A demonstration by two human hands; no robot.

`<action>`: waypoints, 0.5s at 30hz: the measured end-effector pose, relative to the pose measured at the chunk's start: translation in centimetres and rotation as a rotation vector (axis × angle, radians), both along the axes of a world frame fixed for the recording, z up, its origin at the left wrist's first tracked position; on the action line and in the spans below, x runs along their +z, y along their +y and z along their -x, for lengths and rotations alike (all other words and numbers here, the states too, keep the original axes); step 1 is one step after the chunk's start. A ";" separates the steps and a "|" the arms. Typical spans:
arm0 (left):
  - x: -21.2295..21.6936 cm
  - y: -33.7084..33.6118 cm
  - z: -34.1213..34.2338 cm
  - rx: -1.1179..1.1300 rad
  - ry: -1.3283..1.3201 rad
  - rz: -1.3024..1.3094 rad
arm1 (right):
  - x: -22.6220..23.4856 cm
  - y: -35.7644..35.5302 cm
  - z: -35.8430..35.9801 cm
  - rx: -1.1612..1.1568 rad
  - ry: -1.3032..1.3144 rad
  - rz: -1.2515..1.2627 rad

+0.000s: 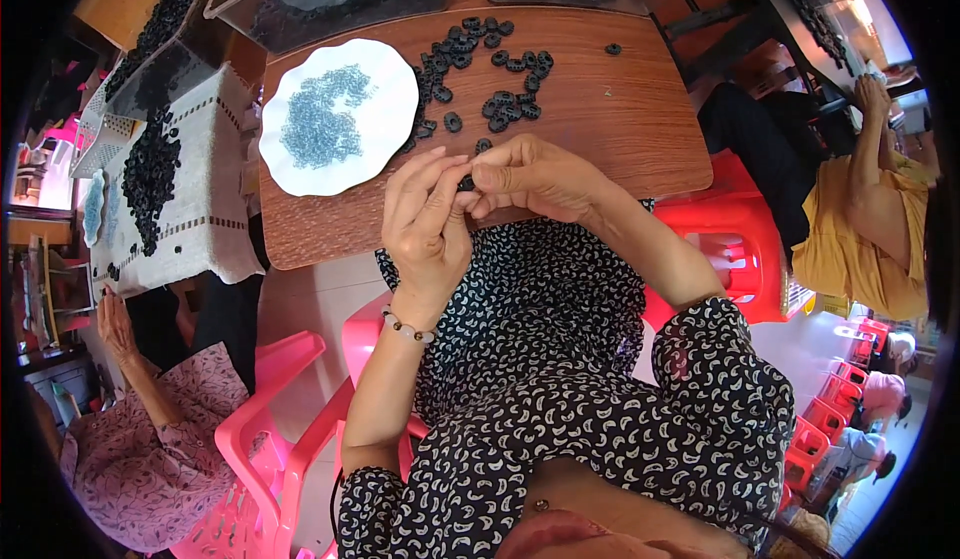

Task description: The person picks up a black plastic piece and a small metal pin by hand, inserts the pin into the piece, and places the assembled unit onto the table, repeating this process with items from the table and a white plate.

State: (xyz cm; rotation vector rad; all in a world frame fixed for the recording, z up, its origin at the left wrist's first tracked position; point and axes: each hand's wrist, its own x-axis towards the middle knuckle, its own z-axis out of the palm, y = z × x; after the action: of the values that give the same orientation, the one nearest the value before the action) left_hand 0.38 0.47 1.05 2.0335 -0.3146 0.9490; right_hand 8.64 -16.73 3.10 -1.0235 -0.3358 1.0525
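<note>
Over the near edge of the brown wooden table [640, 139], my two hands meet at a small black ring-like part [466, 183]. My left hand [428, 214] has its thumb and forefinger pinched on the part's left side, its other fingers bent upward. From the right, my right hand [530, 177] grips the same part between thumb and fingers. Just beyond my left hand stands a white scalloped plate [290, 174] with many tiny clear bluish pieces [325, 119] spread on it. Loose black parts [515, 104] of the same sort lie beyond my hands, some against the plate's right rim.
Clear bins [350, 9] stand along the table's far edge. At left, a cloth-covered table [205, 149] carries a heap of black parts [150, 184], with a person in a patterned pink top [150, 449] beside it. A person in yellow [865, 229] sits right, near a red stool [730, 249].
</note>
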 end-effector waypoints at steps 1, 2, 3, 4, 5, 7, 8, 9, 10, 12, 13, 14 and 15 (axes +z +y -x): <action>-0.1 0.0 0.0 0.002 0.017 0.008 | -0.1 0.0 0.1 -0.022 -0.012 0.025; -0.2 -0.1 0.0 0.001 0.018 0.009 | -0.4 0.0 0.2 -0.023 -0.011 0.026; -0.4 -0.1 0.0 -0.009 0.019 0.004 | -0.7 0.0 0.3 -0.035 -0.019 0.054; -0.5 -0.1 0.0 -0.017 0.019 -0.002 | -0.8 0.1 0.4 -0.045 -0.027 0.081; -0.5 0.0 -0.1 -0.017 0.019 -0.002 | -0.8 0.1 0.5 -0.044 -0.027 0.081; -0.4 0.3 -0.2 -0.013 0.015 -0.013 | -0.2 0.1 0.5 -0.049 0.015 0.044; -0.3 0.4 -0.1 -0.011 0.014 -0.013 | 0.4 0.2 0.4 -0.047 0.015 0.044; -0.2 0.4 0.0 0.011 0.048 0.041 | 1.3 0.3 0.3 -0.065 -0.013 0.034; -0.2 0.3 -0.1 0.029 0.079 0.095 | 2.0 0.2 0.0 -0.087 -0.043 0.025; -0.3 0.2 -0.3 0.027 0.126 0.212 | 3.4 -0.6 -1.3 -0.182 -0.242 0.097; -0.5 0.2 -0.3 0.032 0.178 0.325 | 4.8 -1.0 -2.3 -0.221 -0.336 0.139; -0.8 0.6 -0.2 0.050 0.204 0.365 | 5.6 -1.4 -4.0 -0.269 -0.507 0.172; -0.9 0.6 -0.2 0.043 0.203 0.369 | 6.7 -1.9 -5.7 -0.378 -0.690 0.231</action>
State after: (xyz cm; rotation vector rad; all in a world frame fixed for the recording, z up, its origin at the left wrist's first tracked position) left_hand 0.61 1.03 0.19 1.7805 0.0151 0.7543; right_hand 14.34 -18.61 9.82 -1.5803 -0.5567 0.3752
